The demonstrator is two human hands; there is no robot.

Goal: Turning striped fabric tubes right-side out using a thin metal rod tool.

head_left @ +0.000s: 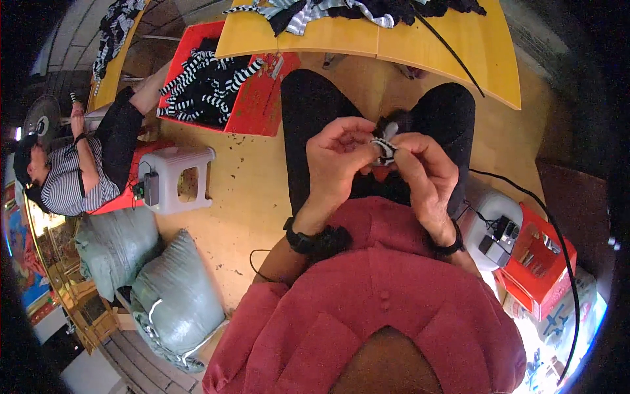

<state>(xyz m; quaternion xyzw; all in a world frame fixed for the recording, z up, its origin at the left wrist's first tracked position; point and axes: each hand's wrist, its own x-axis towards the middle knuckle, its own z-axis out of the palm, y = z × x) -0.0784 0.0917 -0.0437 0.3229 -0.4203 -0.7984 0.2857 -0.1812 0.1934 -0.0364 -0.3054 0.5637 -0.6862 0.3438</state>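
Above my lap, my left hand (333, 161) and my right hand (428, 172) meet over a small black-and-white striped fabric piece (383, 151). The fingers of both hands pinch it from opposite sides, thumbs close together. A grey-white and dark part sticks up beyond the fingertips, and I cannot make out whether it belongs to the same piece. Just below the fingers shows a small patch of red-orange. Dark bands circle both wrists.
Ahead stands a yellow table (315, 41) with striped and black fabric (321, 12) on it. A red crate (252, 108) holds striped pieces (213, 92). Another person (82, 167) sits at left near a grey stool (167, 171). Stuffed sacks (177, 295) lie behind. A black cable (558, 230) runs at right.
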